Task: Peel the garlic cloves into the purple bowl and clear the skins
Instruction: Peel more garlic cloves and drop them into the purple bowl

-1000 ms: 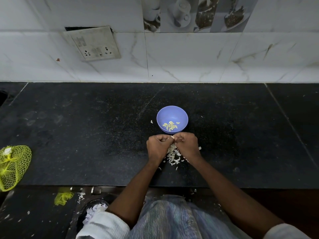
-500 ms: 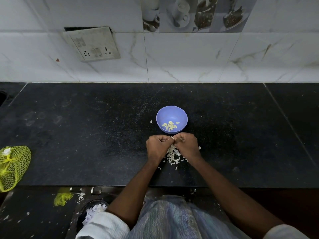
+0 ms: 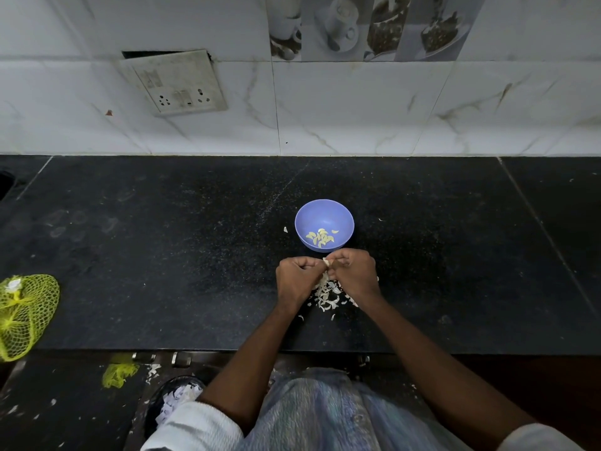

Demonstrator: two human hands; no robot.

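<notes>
Head view, yellow net bag (image 3: 24,315) far left, wall socket (image 3: 175,83) behind

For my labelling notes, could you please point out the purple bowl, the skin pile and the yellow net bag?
Purple bowl (image 3: 305,212): head view, bare inner wall.
Skin pile (image 3: 327,296): head view, middle of pile.
Yellow net bag (image 3: 27,312): head view, middle of mesh.

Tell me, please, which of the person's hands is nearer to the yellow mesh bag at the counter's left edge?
Left. The left hand sits on the yellow mesh bag's side of the skin pile, though far across the counter from it. The right hand lies beyond it, farther away.
</notes>
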